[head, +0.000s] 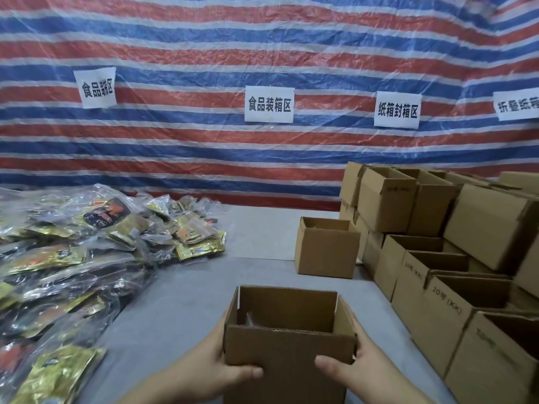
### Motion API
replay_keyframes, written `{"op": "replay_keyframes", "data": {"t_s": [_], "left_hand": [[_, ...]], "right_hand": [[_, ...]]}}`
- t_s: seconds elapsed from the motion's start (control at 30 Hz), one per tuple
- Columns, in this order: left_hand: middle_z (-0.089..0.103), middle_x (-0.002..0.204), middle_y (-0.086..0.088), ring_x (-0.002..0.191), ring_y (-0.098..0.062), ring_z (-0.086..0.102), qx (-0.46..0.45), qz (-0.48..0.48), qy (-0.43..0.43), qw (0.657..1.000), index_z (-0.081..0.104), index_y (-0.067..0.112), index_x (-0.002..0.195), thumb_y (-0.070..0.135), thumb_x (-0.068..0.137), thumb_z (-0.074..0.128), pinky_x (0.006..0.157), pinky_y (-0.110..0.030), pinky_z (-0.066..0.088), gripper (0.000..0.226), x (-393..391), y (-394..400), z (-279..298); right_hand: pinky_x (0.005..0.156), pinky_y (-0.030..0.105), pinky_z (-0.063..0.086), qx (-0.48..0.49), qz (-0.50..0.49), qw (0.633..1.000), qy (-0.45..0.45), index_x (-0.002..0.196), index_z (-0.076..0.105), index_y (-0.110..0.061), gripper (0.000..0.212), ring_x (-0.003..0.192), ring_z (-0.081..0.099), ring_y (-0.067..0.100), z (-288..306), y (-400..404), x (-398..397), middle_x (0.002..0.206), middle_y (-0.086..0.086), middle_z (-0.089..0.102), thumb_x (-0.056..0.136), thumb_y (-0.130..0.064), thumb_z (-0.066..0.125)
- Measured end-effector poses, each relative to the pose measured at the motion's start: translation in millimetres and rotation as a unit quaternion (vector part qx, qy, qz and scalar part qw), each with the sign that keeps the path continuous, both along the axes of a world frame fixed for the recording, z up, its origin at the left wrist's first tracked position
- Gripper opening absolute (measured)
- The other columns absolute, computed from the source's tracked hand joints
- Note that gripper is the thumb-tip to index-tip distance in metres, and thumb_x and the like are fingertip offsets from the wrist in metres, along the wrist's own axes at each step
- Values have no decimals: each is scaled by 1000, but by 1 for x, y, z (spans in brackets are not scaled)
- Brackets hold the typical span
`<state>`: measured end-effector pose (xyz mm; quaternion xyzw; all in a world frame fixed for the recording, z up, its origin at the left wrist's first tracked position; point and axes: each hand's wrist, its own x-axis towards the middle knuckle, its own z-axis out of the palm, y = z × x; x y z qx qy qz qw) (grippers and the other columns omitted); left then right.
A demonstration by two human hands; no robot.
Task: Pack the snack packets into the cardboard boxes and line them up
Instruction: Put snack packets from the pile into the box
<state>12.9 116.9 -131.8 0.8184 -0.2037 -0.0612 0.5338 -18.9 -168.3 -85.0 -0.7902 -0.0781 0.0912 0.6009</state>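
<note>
Even, soft overhead light with faint shadows, glare on the plastic packets [73, 243], wide-angle bending at the edges, and slight softness throughout.

This is a makeshift packing station. A red, white and blue striped plastic tarpaulin [262, 53] serves as the back wall, with white paper signs in black Chinese characters [269, 104] taped to it. Below it, a grey table [262, 228] holds heaped shiny snack packets [87, 243] and stacked open brown cardboard boxes [437, 258].
</note>
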Motion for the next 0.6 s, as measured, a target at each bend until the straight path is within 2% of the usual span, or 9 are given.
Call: {"op": "replay_keyframes", "data": {"t_s": [0.03, 0.07, 0.17, 0.23, 0.33, 0.43, 0.53, 0.57, 0.6], "left_hand": [[58, 133, 25, 119, 6, 56, -6, 6, 3, 1000, 23, 17, 154, 54, 65, 87, 92, -12, 48, 115, 8, -6, 1], [61, 128, 26, 116, 5, 59, -8, 5, 4, 1000, 25, 16, 152, 56, 64, 87, 90, -13, 50, 115, 15, -14, 0], [62, 116, 34, 109, 7, 62, -13, 4, 5, 1000, 29, 19, 146, 62, 61, 85, 83, -10, 50, 111, 39, -41, 0], [63, 110, 37, 103, 12, 61, -15, 11, 5, 1000, 34, 16, 141, 52, 66, 85, 79, -5, 48, 98, 58, -61, -1], [69, 106, 20, 100, 15, 61, -13, 22, 3, 1000, 37, 12, 139, 29, 78, 83, 78, -4, 47, 78, 98, -93, -3], [62, 115, 17, 98, 15, 62, -7, 21, 2, 1000, 37, 16, 141, 32, 79, 81, 77, -5, 48, 77, 139, -116, 0], [61, 119, 14, 100, 9, 61, 18, 28, -5, 999, 40, 20, 142, 46, 76, 78, 75, -3, 47, 81, 177, -130, -1], [61, 119, 14, 100, 9, 59, 20, 30, -4, 999, 40, 21, 142, 50, 75, 78, 74, -3, 47, 83, 187, -133, -2], [60, 118, 15, 100, 8, 59, 19, 32, 0, 999, 38, 23, 142, 52, 74, 77, 73, -4, 48, 84, 195, -136, -3]], "right_hand": [[81, 14, 54, 25, -7, 1000, 12, 145, 19, -54, 129, 108, 63, -5, -1, -6, 5, 132, -30, 50, 41, -61, 96], [76, 13, 55, 33, -17, 999, 16, 143, 28, -50, 124, 101, 66, -3, -5, -12, 10, 126, -25, 59, 40, -57, 98], [72, 12, 54, -11, -76, 997, 5, 136, 45, -36, 99, 100, 65, 2, -16, -32, 35, 113, -15, 69, 50, -51, 92], [68, 12, 52, -38, -126, 991, 1, 130, 51, -27, 76, 95, 64, 4, -23, -44, 53, 106, -13, 68, 65, -44, 87], [72, 18, 51, -68, -186, 980, -23, 124, 45, -32, 54, 91, 60, 3, -29, -60, 84, 102, -17, 62, 82, -40, 79], [75, 26, 54, -92, -214, 972, -29, 128, 44, -31, 53, 89, 60, 9, -30, -74, 122, 99, -14, 60, 86, -45, 73], [58, 14, 51, -93, -217, 971, -34, 138, 46, -24, 60, 85, 61, 7, -31, -85, 156, 98, -12, 61, 88, -42, 73], [56, 13, 51, -94, -214, 972, -36, 140, 45, -22, 61, 85, 61, 6, -30, -88, 165, 98, -12, 61, 88, -40, 73], [62, 16, 54, -97, -211, 972, -38, 142, 44, -21, 63, 89, 63, 10, -29, -90, 174, 102, -9, 63, 89, -40, 73]]}}
